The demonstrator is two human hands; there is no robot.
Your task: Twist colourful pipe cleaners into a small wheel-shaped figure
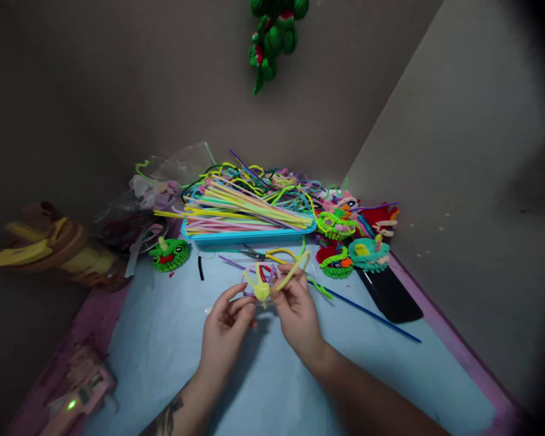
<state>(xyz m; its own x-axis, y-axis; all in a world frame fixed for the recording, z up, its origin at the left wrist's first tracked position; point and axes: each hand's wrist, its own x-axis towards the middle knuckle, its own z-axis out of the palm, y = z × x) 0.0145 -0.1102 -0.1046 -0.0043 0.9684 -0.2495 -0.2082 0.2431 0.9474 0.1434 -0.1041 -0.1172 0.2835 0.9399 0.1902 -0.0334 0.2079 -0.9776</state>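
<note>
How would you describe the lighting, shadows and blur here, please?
Head view: dim light, the grey left wall murky; head view: a soft shadow on the pale-blue sheet beneath the bare left hand and right hand; head view: the pink gun-shaped tool looks blurred; head view: the right edge fades to black.

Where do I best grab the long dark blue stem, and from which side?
Probably pinch the near end, from the right: the dark blue stem lies slantwise, its far end close to the right hand, while nothing covers the near end on the blue sheet.
</note>
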